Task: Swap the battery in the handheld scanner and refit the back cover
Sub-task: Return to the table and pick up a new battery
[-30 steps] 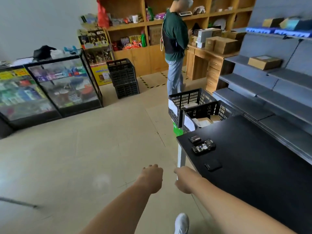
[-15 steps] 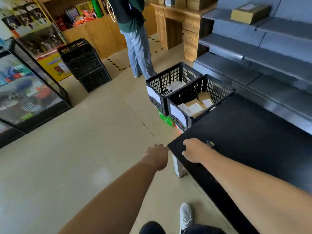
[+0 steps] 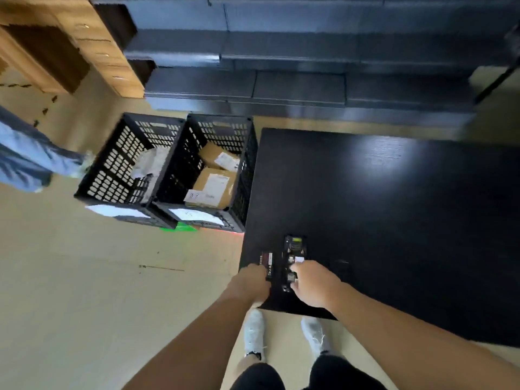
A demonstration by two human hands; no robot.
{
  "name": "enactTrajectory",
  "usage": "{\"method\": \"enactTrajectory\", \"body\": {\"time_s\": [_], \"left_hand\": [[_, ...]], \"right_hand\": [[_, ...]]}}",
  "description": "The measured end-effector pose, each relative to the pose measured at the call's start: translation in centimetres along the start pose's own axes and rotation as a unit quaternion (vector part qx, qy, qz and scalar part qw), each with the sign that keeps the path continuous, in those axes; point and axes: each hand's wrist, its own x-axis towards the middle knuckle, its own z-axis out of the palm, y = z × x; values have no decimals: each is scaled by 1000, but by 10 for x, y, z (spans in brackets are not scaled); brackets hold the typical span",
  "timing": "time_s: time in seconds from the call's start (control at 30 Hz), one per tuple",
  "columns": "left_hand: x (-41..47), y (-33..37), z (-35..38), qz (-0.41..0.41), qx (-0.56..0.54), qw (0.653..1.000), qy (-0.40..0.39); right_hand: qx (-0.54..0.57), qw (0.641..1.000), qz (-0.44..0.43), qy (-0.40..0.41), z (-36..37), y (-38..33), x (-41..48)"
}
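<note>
The handheld scanner (image 3: 294, 250) lies back-up on the black table (image 3: 394, 220) near its front left corner, with its back open and the inner parts showing. Just left of it lies a small dark battery (image 3: 266, 260) with a red-and-white label. My left hand (image 3: 251, 284) is curled over the near end of the battery. My right hand (image 3: 313, 284) has its fingers closed on the near half of the scanner. A faint flat dark shape (image 3: 342, 263), possibly the back cover, lies on the table right of the scanner.
Two black plastic crates (image 3: 213, 164) holding cardboard parcels stand on the floor against the table's left side. Grey stepped shelving (image 3: 281, 88) runs behind the table. A wooden desk (image 3: 92, 49) is at far left, and another person's legs (image 3: 25, 161) are at the left edge.
I have stepped up to the table and the view has tilted down. Both hands moved from the table's corner onto the parts: the left reached the battery, the right closed on the scanner.
</note>
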Motion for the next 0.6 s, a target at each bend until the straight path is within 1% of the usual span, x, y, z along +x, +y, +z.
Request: {"method": "enactTrajectory", "body": {"time_s": [0.1,0.23,0.3,0.43,0.6], "left_hand": [[13,-18,-5,26,-70,997,10],[22,-34,-8,15,-203,976,80],[27,-36,-6,9,-250,963,102],[38,-37,9,12,-313,942,120],[42,-37,22,7,-349,928,127]], "right_hand": [[91,995,40,12,14,-25,12],[180,978,91,59,26,-55,30],[218,965,121,79,31,-60,39],[263,941,185,103,43,-61,57],[257,933,216,131,53,-65,69]]}}
